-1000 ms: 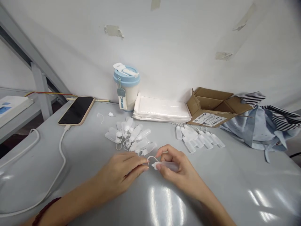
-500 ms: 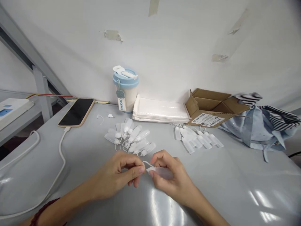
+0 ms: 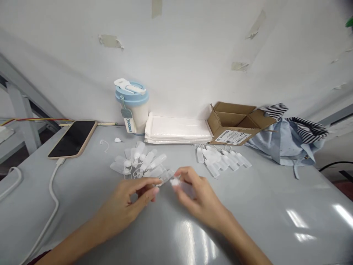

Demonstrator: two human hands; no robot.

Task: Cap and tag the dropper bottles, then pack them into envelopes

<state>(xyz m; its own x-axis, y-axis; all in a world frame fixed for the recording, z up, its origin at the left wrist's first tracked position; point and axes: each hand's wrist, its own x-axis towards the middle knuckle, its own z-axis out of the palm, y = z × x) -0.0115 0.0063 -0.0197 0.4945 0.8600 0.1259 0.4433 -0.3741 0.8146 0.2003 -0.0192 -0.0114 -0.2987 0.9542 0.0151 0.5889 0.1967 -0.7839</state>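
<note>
We've got our right hand (image 3: 200, 195) clamped on a small translucent plastic bottle (image 3: 186, 188), just in front of a heap of frosted plastic bottles (image 3: 140, 162); our left hand (image 3: 124, 208) sits near that heap, fingertips curled, and we can't tell if it's gripping anything.

**A small-parts workstation in a plain workroom**

This looks like a light assembly or packing room. A grey metal table (image 3: 275, 213) runs along a bare white wall (image 3: 193, 55) marked with scraps of old tape (image 3: 110, 41), and a grey steel frame (image 3: 20, 114) stands at its left end. Rows of small plastic bottles (image 3: 220, 160) lie on the table near an opened cardboard shipping box (image 3: 234, 123) and a stack of white packets (image 3: 176, 129). Personal things sit among them: a charging phone (image 3: 72, 139), a blue-lidded tumbler (image 3: 132, 106) and a folded shirt (image 3: 284, 141).
</note>
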